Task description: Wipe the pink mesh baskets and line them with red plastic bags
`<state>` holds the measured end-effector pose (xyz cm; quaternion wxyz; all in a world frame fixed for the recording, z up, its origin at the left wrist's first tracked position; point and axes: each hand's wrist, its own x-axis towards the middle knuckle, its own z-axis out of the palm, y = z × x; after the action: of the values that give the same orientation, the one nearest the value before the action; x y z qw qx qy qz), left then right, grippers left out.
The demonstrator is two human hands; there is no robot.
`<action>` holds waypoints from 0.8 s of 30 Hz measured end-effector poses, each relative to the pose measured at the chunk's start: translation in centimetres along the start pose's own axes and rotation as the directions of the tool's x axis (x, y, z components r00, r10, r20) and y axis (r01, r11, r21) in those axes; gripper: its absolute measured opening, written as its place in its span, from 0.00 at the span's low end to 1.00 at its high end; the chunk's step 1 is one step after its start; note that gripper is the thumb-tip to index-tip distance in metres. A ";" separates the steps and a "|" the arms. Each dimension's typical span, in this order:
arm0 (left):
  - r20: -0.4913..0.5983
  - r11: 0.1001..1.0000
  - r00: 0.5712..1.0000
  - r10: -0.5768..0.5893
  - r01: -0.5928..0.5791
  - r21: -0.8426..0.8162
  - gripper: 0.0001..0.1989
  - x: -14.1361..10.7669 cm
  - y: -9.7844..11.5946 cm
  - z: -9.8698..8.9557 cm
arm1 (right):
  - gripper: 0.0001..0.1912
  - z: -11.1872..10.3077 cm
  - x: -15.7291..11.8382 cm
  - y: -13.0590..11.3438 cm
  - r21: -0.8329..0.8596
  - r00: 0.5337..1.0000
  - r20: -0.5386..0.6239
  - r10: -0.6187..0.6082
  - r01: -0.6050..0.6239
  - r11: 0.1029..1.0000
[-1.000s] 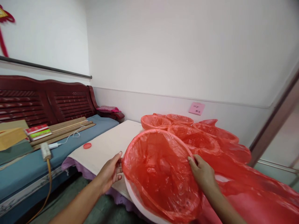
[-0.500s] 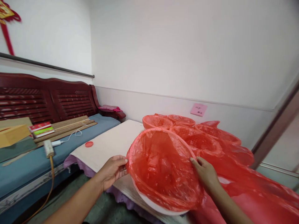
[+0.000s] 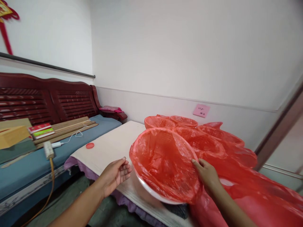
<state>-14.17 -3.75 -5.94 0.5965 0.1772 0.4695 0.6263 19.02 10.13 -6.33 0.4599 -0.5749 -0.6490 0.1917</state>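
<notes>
A round white basin (image 3: 155, 193), lined with a thin red plastic bag (image 3: 165, 164), is tilted toward me above the front of the table. The bag is folded over its rim. My right hand (image 3: 207, 173) grips the bag-covered rim on the right side, thumb on top. Just left of the basin, my left hand (image 3: 117, 175) is apart from the rim, fingers loosely curled and separate, holding nothing. Behind the basin, several round containers covered in red bags (image 3: 203, 143) stand close together. More red plastic (image 3: 265, 195) spreads over the right side.
A small red disc (image 3: 90, 145) lies on the pale table (image 3: 113, 135). To the left, a wooden bench (image 3: 71, 97) with blue cushions bears a power strip (image 3: 48, 149), a yellow box (image 3: 14, 137) and slatted mats. A pink note (image 3: 201, 110) is on the wall.
My left hand has let go of the rim and moved slightly away from it. The basin's near edge has risen, showing something dark on the table beneath. My right hand keeps its grip.
</notes>
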 end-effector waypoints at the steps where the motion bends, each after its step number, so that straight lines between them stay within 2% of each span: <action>1: 0.008 1.000 1.000 0.004 -0.004 0.015 0.10 -0.2 0.2 0.1 | 0.19 0.1 0.0 0.0 -0.003 1.000 -0.001 0.005 -0.005 1.000; 5: 0.037 0.994 0.999 0.022 -0.026 0.106 0.15 -0.3 1.1 0.9 | 0.19 0.4 0.3 -0.3 -0.026 1.000 0.014 0.024 -0.024 0.999; 11: 0.070 0.959 0.997 0.033 -0.052 0.279 0.16 -0.1 2.3 1.5 | 0.20 0.4 0.4 -0.6 -0.037 0.999 0.037 0.030 -0.029 0.999; 16: 0.135 0.927 0.991 0.009 -0.058 0.370 0.18 -1.1 2.7 2.0 | 0.20 0.4 0.5 -0.9 -0.037 0.999 0.030 0.024 -0.023 0.999; 20: 0.160 0.942 0.987 -0.022 -0.034 0.335 0.13 -1.9 2.3 2.6 | 0.19 0.5 0.6 -0.8 -0.036 1.000 0.020 0.022 -0.021 0.999; 24: 0.118 0.982 0.993 0.010 -0.032 0.185 0.04 -2.2 1.3 3.1 | 0.19 0.5 0.7 -0.1 -0.028 0.999 0.016 0.029 -0.028 0.999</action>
<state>-12.02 -4.38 -2.67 0.5968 0.2735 0.4887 0.5746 18.60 10.92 -6.22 0.4438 -0.5887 -0.6471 0.1940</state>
